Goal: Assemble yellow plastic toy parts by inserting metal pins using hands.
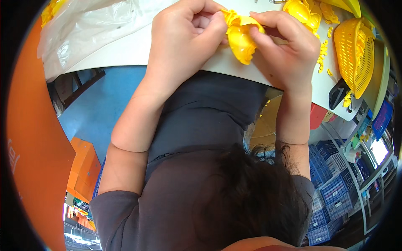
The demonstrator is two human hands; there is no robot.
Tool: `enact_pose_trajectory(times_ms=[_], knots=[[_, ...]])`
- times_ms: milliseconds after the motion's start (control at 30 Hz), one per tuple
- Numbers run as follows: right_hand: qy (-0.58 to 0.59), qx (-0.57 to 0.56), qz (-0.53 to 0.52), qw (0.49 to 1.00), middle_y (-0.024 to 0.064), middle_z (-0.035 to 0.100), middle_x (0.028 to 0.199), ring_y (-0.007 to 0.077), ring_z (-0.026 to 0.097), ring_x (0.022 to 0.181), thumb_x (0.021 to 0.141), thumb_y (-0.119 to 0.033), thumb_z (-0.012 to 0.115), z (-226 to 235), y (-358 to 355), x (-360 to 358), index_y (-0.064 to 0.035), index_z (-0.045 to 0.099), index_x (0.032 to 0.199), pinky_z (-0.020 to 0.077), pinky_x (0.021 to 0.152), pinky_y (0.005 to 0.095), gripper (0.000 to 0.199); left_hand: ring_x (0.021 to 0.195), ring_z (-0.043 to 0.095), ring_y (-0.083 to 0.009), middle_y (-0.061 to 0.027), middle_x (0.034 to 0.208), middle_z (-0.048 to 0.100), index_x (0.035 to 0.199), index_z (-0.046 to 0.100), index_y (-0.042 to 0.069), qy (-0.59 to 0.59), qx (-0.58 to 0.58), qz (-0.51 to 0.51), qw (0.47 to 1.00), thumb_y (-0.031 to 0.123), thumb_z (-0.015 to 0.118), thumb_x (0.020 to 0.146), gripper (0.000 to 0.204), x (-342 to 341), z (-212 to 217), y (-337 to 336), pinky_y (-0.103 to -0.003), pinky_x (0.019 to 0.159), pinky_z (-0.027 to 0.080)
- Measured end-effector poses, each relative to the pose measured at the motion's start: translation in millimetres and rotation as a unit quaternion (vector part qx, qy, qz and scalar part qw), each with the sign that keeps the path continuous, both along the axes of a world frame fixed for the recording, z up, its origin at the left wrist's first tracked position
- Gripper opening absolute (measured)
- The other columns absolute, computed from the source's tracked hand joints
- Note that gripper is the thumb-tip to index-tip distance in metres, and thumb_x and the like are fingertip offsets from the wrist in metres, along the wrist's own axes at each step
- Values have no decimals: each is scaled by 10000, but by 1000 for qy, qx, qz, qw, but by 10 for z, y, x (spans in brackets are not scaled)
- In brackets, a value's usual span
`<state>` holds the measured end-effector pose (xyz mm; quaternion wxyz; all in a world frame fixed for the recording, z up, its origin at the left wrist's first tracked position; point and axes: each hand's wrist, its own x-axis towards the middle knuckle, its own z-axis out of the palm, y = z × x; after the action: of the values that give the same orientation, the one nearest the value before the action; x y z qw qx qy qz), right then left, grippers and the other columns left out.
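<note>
Over the near edge of a white table (130, 52), both my hands grip a glossy yellow plastic piece (242, 44). It is thin and curved like a shell, with a ragged lower rim. My left hand (184, 37) pinches its crumpled upper left end between thumb and curled fingers. At the right side, my right hand (291, 46) has its thumb against the piece and its forefinger along the top edge. My fingers hide part of it. Beyond my right hand lie more yellow plastic pieces (303, 16) of similar look, and small yellow scraps (322, 56).
A perforated yellow basket (345, 52) with yellow bits stands at the table's right edge, near a black object (337, 94). Clear plastic sheeting (100, 27) covers the table's left part. An orange box (83, 169) is at lower left; blue crates (337, 192) are stacked at lower right.
</note>
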<state>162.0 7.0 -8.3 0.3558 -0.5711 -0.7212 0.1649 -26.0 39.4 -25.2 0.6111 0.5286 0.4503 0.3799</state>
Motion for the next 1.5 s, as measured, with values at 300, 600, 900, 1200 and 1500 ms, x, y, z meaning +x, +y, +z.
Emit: enact_pose_trajectory(times_ms=[300,600,900,1200,1500], knots=[[-6,-64,4,998,49,738,902,101,714,830,866,19,714,144,68,88,32,717,1015,564,745,219,149,646,642,-63,-63,792,676,950,650,-85,-33,-79,-8,996,28,622,932,118,101,107,91,-182,582,515],[-107,-40,31,993,73,750,926,123,726,800,848,16,722,199,70,42,11,721,1020,573,721,230,173,638,639,-81,-71,752,668,921,652,-89,-16,-55,-14,998,18,616,898,116,66,115,96,-209,585,504],[-104,10,41,994,82,747,926,138,725,799,818,26,734,121,66,77,25,712,971,586,735,250,155,633,640,-91,-78,737,673,923,659,-89,1,-40,-23,999,29,615,899,128,72,109,107,-220,587,504],[-71,27,45,996,114,744,918,153,726,827,793,61,737,80,57,111,49,703,938,591,738,254,149,628,638,-86,-81,733,679,921,670,-92,-8,-31,-18,999,35,626,893,137,74,114,107,-218,588,504],[-155,47,66,985,136,736,913,202,725,811,743,69,762,153,23,34,18,670,907,578,710,270,195,612,622,-74,-72,723,689,905,688,-79,34,-11,-12,999,46,644,881,135,58,88,99,-212,577,493]])
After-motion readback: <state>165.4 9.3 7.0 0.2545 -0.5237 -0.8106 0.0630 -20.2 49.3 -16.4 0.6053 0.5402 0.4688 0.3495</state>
